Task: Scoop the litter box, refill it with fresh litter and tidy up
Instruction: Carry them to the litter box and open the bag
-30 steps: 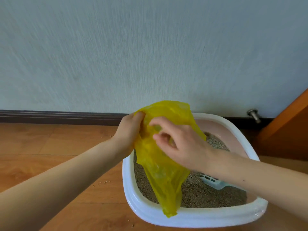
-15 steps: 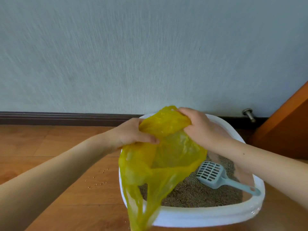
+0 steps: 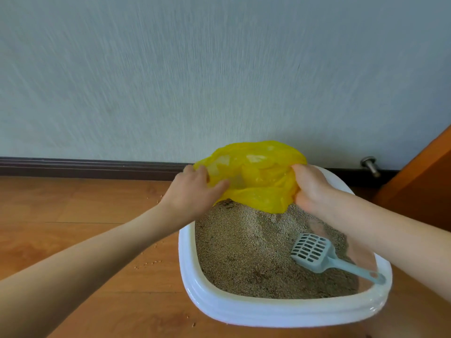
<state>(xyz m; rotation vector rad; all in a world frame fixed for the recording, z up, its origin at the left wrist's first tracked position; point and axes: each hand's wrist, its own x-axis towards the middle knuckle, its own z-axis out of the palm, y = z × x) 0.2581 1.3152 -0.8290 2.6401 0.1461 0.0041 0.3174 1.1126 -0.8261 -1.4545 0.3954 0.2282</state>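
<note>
A white litter box (image 3: 280,311) sits on the wooden floor against the wall, filled with beige litter (image 3: 246,247). A pale blue slotted scoop (image 3: 314,251) lies in the litter at the right, its handle resting toward the box's right rim. Over the far end of the box I hold a yellow plastic bag (image 3: 258,176) spread wide. My left hand (image 3: 192,191) grips the bag's left edge and my right hand (image 3: 310,189) grips its right edge. The bag's lower fold touches the litter.
Loose litter grains (image 3: 146,263) are scattered on the floor left of the box. A dark baseboard (image 3: 85,164) runs along the pale wall. A metal door stop (image 3: 369,164) sticks out at the right, beside an orange wooden door (image 3: 419,189).
The bag hung down over the box's near left side; now both hands have lifted it to the far end and pulled it apart. The scoop and litter are uncovered.
</note>
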